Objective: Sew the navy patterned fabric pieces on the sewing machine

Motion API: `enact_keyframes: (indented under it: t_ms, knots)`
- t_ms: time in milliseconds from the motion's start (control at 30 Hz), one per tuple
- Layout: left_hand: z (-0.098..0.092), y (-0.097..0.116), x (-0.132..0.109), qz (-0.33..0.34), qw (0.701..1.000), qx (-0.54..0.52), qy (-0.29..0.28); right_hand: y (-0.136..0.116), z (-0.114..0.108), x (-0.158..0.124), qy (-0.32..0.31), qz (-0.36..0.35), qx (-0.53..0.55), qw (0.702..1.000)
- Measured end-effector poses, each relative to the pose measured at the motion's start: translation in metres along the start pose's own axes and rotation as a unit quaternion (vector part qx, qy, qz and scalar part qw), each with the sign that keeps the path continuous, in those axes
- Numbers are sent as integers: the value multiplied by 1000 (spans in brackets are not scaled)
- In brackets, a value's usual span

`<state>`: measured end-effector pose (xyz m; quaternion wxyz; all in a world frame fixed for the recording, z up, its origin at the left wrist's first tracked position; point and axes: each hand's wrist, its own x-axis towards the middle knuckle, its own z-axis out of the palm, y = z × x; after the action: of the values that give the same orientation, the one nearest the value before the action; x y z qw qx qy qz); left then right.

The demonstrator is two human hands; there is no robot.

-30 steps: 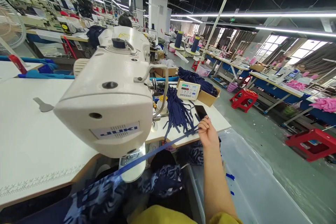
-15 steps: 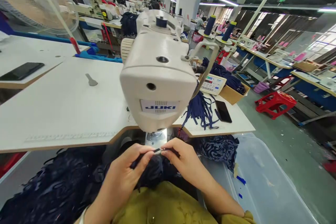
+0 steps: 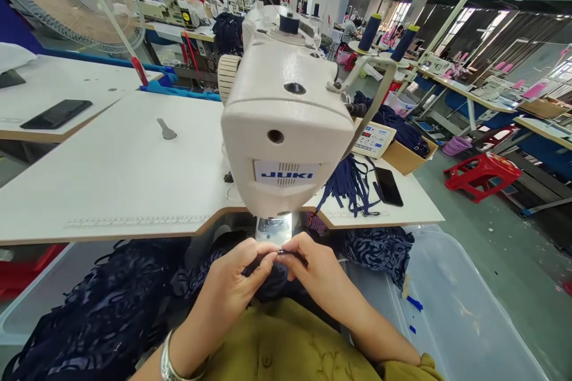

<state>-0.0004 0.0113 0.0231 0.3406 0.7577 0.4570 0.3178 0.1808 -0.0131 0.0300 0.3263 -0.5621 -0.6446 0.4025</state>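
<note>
My left hand [image 3: 236, 277] and my right hand [image 3: 313, 259] meet just below the lit needle area of a JUKI sewing machine [image 3: 286, 131]. Thumb and forefinger of each are pinched together on a small dark strip [image 3: 281, 252], mostly covered by the fingertips, so its exact kind is unclear. Right behind the fingers is the machine's shiny metal bed [image 3: 272, 229]. Dark navy patterned fabric [image 3: 120, 297] is heaped at the left below the table edge, and more patterned fabric [image 3: 379, 253] hangs at the right.
Navy straps [image 3: 348, 184] and a black phone [image 3: 389, 187] lie right of the machine. A flat grey metal piece [image 3: 167, 130] rests on the white table [image 3: 134, 172]. A clear plastic bin [image 3: 465, 303] stands below at the right, a red stool [image 3: 482, 175] beyond.
My fingertips have come closer together over the small strip, covering more of it. The view has shifted, so the machine and table appear further right and slightly higher.
</note>
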Motion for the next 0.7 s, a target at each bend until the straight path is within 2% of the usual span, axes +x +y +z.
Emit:
enact_keyframes:
  t_ms: [100,233,433,500,600,700]
  knots:
    - [0,0,-2,-4,1000,8,-3,1,-1,1,1,-9,8,1000]
    - [0,1,-2,-15,1000,-1,27,5,-2,1,34,-12,17,999]
    - [4,2,-2,-6,1000,14,-7,5,4,-1,12,9,52,999]
    - [7,0,-4,-5,999,39,14,5,7,-3,15,7,54,998]
    - [11,-4,-9,16,997,66,42,6,8,-7,2,-6,53,999]
    - [11,-6,-12,65,994,78,32,6,9,-9,-24,-24,73,997]
